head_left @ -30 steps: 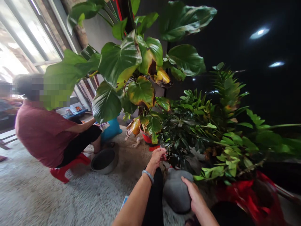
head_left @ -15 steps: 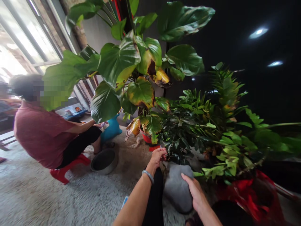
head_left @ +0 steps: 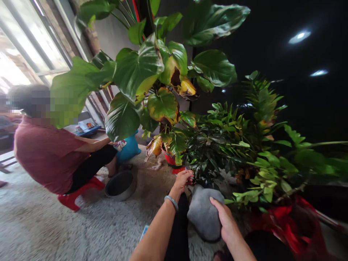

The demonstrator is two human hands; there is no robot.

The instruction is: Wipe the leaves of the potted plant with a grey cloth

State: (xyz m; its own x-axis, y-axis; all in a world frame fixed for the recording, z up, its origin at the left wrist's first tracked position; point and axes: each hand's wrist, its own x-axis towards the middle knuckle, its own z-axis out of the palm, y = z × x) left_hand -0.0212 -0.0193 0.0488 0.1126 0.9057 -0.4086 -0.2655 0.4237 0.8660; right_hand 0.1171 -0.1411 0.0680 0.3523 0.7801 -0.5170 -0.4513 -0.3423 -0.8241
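Right hand (head_left: 227,222) grips grey fabric (head_left: 204,214), now bulging nearer the trouser leg (head_left: 179,233), its length slanting down and away; left hand (head_left: 182,181) pinched, contents unclear.

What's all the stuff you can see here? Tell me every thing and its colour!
Big-leaf plant: one, green with yellow and brown patches, upper middle
Bushy plants: several, green, right of middle; too tangled to count
Pot: one, red, under the big-leaf plant
Red wrapping: red, lower right; pieces unclear
People: two, one pink-shirted, one blurred, left
Stool: one, red, under the pink-shirted person
Basin: one, grey, on the floor
Blue bundle: one, blue, behind the basin
Tray: one, blue, left
Bright spots: two big ones, white, upper right
Grey piece: one, grey, in the right hand
Bracelet: one, grey-blue, left wrist
Hands: two, bare, lower middle
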